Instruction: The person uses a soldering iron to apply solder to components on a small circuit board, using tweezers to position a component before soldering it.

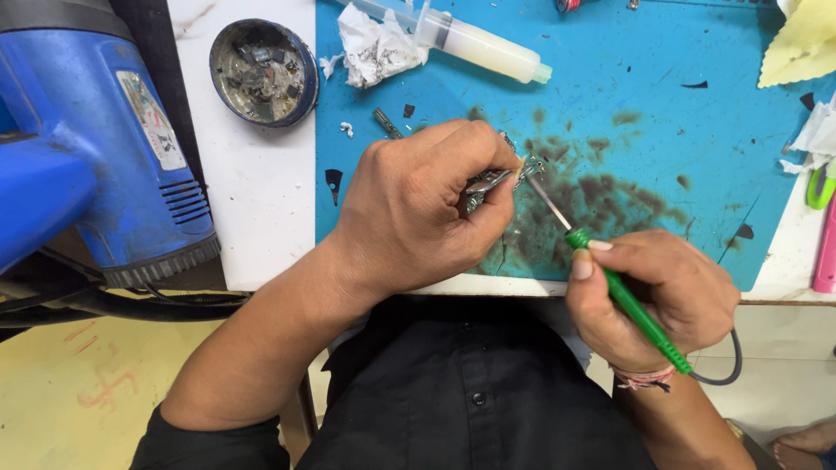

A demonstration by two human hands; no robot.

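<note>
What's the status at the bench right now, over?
Left hand pinching tweezers on a small circuit part. Right hand holding green soldering iron, tip at the part. Nothing between them.

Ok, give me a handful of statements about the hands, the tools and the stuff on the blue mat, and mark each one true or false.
1. The right hand holds a green-handled soldering iron. True.
2. The left hand is empty and lies flat on the mat. False: it pinches metal tweezers that grip a small part.
3. A large syringe lies at the top of the blue mat. True.
4. The round metal dish sits on the blue mat. False: it sits on the white table, left of the mat.
5. A blue heat gun is at the left. True.
</note>
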